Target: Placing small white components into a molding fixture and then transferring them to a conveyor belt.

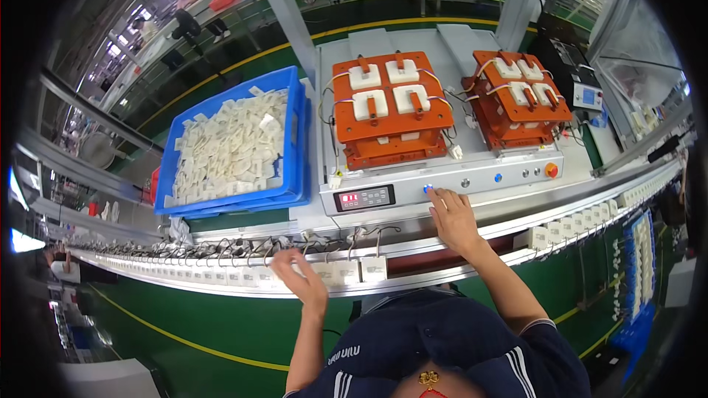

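My right hand (455, 220) reaches to the front panel (479, 178) of a grey machine, fingers stretched out, fingertips at a lit blue button (428, 189). Whether they press it I cannot tell. Over a long row of white box-shaped adapters (346, 273) with dark cords is my left hand (301, 277). Its fingers are apart and hold nothing I can see; they are close to the adapters, and contact is unclear. On the machine stand two orange fixtures, a left one (391, 119) and a right one (510, 116), each with several white pieces clamped on top.
A blue crate (171, 169) heaped with small white parts (228, 144) stands left of the machine. The panel carries a red-lit display (364, 198) and a red stop knob (551, 169). More white adapters (571, 225) line the rail at right. A black instrument box (568, 66) sits behind.
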{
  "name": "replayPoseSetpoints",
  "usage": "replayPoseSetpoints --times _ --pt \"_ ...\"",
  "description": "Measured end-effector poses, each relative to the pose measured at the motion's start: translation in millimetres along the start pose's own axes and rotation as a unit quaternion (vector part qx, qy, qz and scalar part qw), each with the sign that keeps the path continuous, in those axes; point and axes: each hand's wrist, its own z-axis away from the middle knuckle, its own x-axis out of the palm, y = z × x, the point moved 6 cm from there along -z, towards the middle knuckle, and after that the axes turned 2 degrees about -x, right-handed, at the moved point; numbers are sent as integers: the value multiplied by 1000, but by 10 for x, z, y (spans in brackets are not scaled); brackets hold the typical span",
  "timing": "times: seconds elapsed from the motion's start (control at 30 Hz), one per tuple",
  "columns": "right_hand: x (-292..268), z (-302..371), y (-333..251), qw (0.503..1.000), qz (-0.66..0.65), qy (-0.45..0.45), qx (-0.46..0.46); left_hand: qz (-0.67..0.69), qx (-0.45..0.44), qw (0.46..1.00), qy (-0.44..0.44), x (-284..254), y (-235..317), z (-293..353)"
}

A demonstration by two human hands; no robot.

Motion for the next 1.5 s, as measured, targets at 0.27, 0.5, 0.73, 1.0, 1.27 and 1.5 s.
replayPoseSetpoints --times 0.27,0.5,0.73,1.0,1.27,1.5 --pt "12 -2 -107 997 66 15 -36 5 149 977 -151 129 370 863" --pt "17 -31 -163 993 108 -17 -33 24 97 984 -148 102 418 999" --pt "-37 -4 -143 996 90 -13 -22 55 119 978 -165 222 515 963" --pt "-1240 114 371 984 -60 161 52 106 321 895 -293 941 1573 512" --pt "-2528 -53 1843 951 -81 283 97 197 299 900 -248 2183 3199 -200" --pt "-2398 -591 2213 977 26 213 15 46 252 951 -171 3121 3659 -473"
